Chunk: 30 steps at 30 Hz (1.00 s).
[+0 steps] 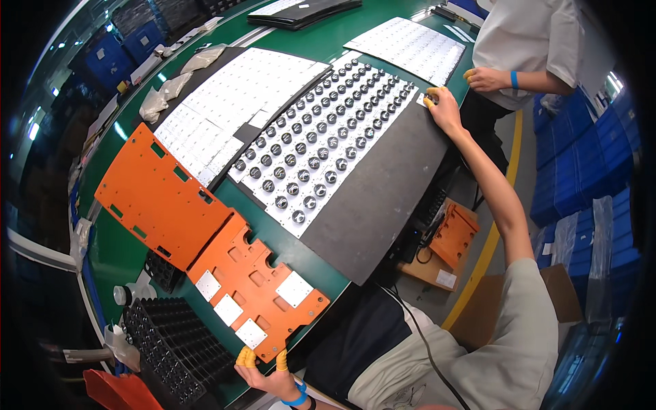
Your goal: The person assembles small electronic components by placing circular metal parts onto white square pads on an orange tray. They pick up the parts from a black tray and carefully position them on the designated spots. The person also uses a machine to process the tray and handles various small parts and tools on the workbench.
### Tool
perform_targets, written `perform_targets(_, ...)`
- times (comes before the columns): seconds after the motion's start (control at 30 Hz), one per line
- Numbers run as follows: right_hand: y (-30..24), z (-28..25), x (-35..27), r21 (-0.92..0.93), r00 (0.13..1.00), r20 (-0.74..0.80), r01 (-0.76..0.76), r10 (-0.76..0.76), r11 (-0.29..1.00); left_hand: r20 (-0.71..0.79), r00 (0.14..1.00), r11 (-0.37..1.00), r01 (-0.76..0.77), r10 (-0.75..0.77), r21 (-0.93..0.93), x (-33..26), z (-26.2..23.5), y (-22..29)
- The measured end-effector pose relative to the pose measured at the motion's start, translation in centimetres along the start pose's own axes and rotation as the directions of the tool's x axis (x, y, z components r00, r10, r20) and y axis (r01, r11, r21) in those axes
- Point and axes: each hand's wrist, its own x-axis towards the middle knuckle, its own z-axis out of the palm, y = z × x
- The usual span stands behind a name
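Observation:
Yellow finger covers are on the fingertips of both my hands. My left hand (270,379) is at the near end of an orange fixture plate (256,263), thumb and fingers apart and touching its edge. Several white square plates (295,290) lie in the fixture's recesses. At the far right, my right hand (445,111) pinches a small white square board (421,100) beside the corner of a white sheet (273,212). Rows of round black parts (298,216) stand on that sheet. The fingers partly hide the small board.
An orange panel (160,198) adjoins the fixture. White board sheets (232,102) lie beyond, on a green table (304,253). A dark mat (376,212) extends under the rows. Black trays (178,348) stand at the lower left. A co-worker's hand (486,79) is at the upper right.

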Motion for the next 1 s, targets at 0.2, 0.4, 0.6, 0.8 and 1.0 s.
perform_targets(0.2, 0.1, 1.3, 1.2, -0.038, 0.999, -0.042, -0.036, 0.034, 0.999, -0.003, 1.0, 1.0, -0.004, 0.004, 0.008, 0.0, -0.1, -0.2)
perform_targets(0.4, -0.6, 1.1, 1.1, -0.064, 0.999, -0.026, -0.031, 0.029, 0.998, 0.001, 1.0, 1.0, -0.006, 0.006, 0.01, -0.1, -0.1, -0.2)
perform_targets(0.6, -0.3, 1.2, 1.2, -0.093, 0.999, -0.049, -0.02, 0.015, 0.996, 0.004, 1.0, 1.0, -0.013, 0.013, 0.02, -0.1, 0.0, -0.4)
perform_targets(0.8, -0.3, 1.3, 1.2, -0.087, 0.999, -0.047, -0.026, 0.022, 0.996, 0.008, 1.0, 1.0, -0.009, 0.009, 0.017, 0.0, -0.1, -0.3)
perform_targets(1.0, -0.5, 1.0, 1.2, -0.09, 0.999, -0.047, -0.028, 0.024, 0.996, -0.008, 1.0, 1.0, -0.014, 0.014, 0.01, -0.1, 0.0, -0.2)
